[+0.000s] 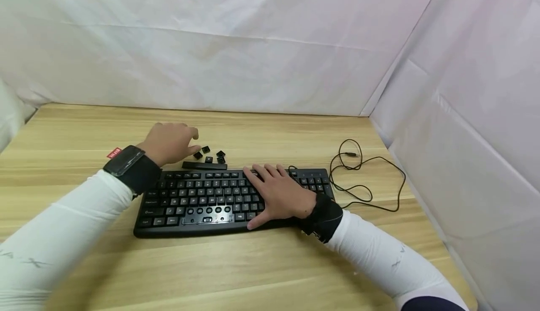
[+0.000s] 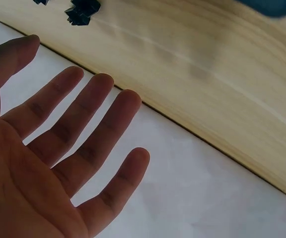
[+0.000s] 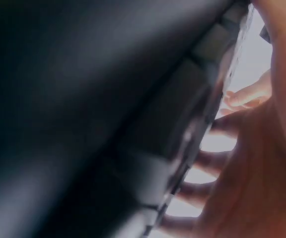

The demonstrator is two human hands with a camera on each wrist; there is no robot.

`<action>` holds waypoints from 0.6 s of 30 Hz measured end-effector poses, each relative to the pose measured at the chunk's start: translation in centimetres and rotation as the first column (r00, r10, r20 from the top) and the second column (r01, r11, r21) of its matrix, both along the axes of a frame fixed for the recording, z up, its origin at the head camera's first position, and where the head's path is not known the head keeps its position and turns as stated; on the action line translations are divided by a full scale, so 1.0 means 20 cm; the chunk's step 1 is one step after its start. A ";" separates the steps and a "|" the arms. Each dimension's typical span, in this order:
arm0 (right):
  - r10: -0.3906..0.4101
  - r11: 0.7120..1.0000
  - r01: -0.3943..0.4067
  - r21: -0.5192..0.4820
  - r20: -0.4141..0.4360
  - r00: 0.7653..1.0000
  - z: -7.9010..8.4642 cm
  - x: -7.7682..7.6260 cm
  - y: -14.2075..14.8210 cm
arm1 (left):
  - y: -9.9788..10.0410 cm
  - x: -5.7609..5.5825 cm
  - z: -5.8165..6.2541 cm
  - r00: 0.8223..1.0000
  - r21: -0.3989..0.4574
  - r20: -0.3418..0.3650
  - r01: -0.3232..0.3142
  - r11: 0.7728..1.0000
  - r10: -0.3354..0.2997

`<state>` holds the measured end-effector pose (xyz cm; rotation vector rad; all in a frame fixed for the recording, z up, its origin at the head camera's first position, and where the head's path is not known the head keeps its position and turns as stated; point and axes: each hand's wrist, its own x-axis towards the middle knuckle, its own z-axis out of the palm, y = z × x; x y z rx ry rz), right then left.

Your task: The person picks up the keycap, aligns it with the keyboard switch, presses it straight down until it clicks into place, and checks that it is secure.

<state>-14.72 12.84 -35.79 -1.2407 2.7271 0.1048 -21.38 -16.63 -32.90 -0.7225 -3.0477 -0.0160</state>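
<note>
A black keyboard (image 1: 185,194) lies on the wooden table. Part of its lower rows has no caps, baring round switches (image 1: 208,210). My right hand (image 1: 280,194) rests on the keyboard's right half with fingers spread; in the right wrist view the hand (image 3: 247,168) is beside the blurred keyboard edge (image 3: 158,104). Behind the keyboard, my left hand (image 1: 170,142) hovers by several loose black keycaps (image 1: 198,155), its thumb nearest them. The left wrist view shows that hand (image 2: 58,148) with nothing in its loosely spread fingers. A long black spacebar cap (image 1: 204,166) lies along the keyboard's back edge.
A thin black cable (image 1: 363,201) loops over the table to the right of the keyboard, its plug (image 1: 350,154) lying in a coil. White cloth walls (image 1: 219,67) stand behind and to the right of the table (image 1: 202,269).
</note>
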 end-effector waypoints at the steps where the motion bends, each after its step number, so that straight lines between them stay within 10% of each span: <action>1: -0.001 1.000 0.001 -0.005 0.002 1.000 0.00 0.00 -0.01 | 0.00 0.00 0.00 1.000 0.000 0.004 -0.001 1.000 0.001; 18: -0.014 1.000 0.014 -0.008 0.042 0.999 0.00 0.02 -0.07 | 0.02 0.02 -0.08 0.984 0.057 0.178 -0.008 0.998 -0.002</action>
